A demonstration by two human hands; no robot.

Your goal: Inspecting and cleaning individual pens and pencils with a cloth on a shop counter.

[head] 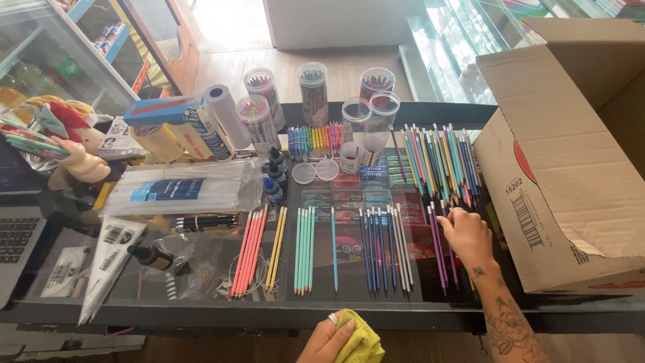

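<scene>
Nearest the lens, the left hand point(327, 339) is closed around a crumpled yellow-green cloth point(361, 343) at the near edge of the dark glass counter point(201, 312). That cloth looks soft and light, and bunching it in the fist should hold it fine.

Further out and to the right, the right hand point(465, 233) rests with fingers spread and loosely curled over a small group of purple pencils point(440, 249) lying on the glass; whether any pencil is actually pinched I cannot tell. These pencils are thin, stiff and light, likely to roll on smooth glass, so they are best gathered at mid-length with several fingers. To the left of that hand lie more sorted rows: blue and grey pencils point(384, 249), teal pencils point(304, 249), yellow pencils point(275, 247) and pink pencils point(247, 254). Beyond its fingertips, a fan of mixed coloured pencils point(440, 161) spreads out.

Just right of the right hand sits a big brown cardboard box point(571, 168), flaps open, with a white barcode label and a red round mark on its side. Far beyond both hands stand clear plastic tubes of crayons point(314, 91). Well left of the left hand lie a blue and white rectangular carton point(171, 114), a white paper roll point(225, 114) and a clear sleeve with a blue label point(181, 189).
</scene>
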